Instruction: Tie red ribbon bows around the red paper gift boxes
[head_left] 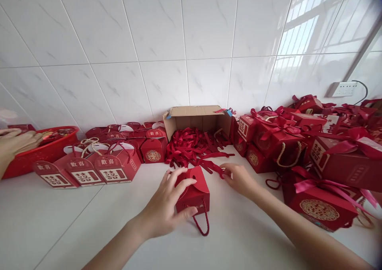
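Forearms (119, 242) lie nearest the camera, entering at 8 and 4 o'clock; the box (201, 184) is the clock's centre, 12 pointing away from the camera. At 9, a row (115, 171) of three boxes stands side by side, presumably for mutual support. Left hand (167, 206): grip spread about the box, fingers over the lid, thumb low at the near face, apparently to steady it. Box: upright on the worktop (143, 250), cord handle (204, 233) toward 6; long axis indeterminate. At 12, the heap (186, 144) spills from the carton (193, 110), whose open side faces 6, likely for access. Right hand (240, 180), between 2 and 3: grip pinching a ribbon (213, 167), apparently for control; its long axis runs 10 to 4.
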Available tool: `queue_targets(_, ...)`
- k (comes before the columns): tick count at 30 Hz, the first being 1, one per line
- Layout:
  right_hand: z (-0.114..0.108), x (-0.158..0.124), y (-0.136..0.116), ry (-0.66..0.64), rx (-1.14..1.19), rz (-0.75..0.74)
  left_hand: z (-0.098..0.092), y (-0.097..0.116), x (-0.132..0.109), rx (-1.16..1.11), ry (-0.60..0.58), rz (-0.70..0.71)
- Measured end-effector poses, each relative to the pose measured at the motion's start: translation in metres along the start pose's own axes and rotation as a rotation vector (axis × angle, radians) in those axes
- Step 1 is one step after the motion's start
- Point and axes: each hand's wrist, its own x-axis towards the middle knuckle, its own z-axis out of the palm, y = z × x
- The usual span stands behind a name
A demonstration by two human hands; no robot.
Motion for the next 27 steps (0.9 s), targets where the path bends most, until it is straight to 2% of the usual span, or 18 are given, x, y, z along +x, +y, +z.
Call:
queue_targets(4,-0.051,0.015,-0.032,0.129,0.254,-0.062,-0.029,0.02,0.039,-0.248,0.195,-0.1)
queue_targets(5,-0.063,0.016,-0.043,0.17,0.471,-0.11,-0.035,0.027,0.051,-0.354,0.194,-0.152)
queue_targets(6,-0.073,0.016,-0.055,0.185,0.661,-0.166,-0.04,0.033,0.061,-0.475,0.181,-0.193)
queue_targets(8,-0.086,0.013,-0.076,0.137,0.911,-0.277,-0.046,0.046,0.079,-0.729,0.116,-0.176)
queue_targets(11,-0.09,0.006,-0.094,0.006,1.064,-0.368,-0.048,0.058,0.091,-0.995,-0.043,-0.045)
queue_targets(12,-0.09,0.004,-0.096,-0.023,1.073,-0.373,-0.049,0.06,0.091,-0.99,-0.049,-0.033)
queue_targets(14,-0.091,0.001,-0.095,-0.066,1.046,-0.359,-0.052,0.06,0.087,-0.839,0.057,-0.059)
queue_targets(16,-0.095,0.001,-0.091,-0.133,0.978,-0.328,-0.059,0.057,0.081,-0.59,0.257,-0.067)
queue_targets(19,-0.104,0.001,-0.083,-0.227,0.834,-0.23,-0.071,0.05,0.073,-0.237,0.583,0.015)
queue_targets(21,-0.109,0.001,-0.078,-0.232,0.735,-0.157,-0.08,0.046,0.069,-0.075,0.754,0.064)
queue_targets(23,-0.113,0.0,-0.072,-0.213,0.659,-0.109,-0.089,0.041,0.065,0.018,0.873,0.076)
queue_targets(25,-0.118,-0.003,-0.063,-0.193,0.614,-0.091,-0.098,0.033,0.06,0.092,0.979,0.03)
queue_targets(27,-0.122,-0.006,-0.053,-0.192,0.598,-0.088,-0.107,0.022,0.053,0.114,1.087,-0.074)
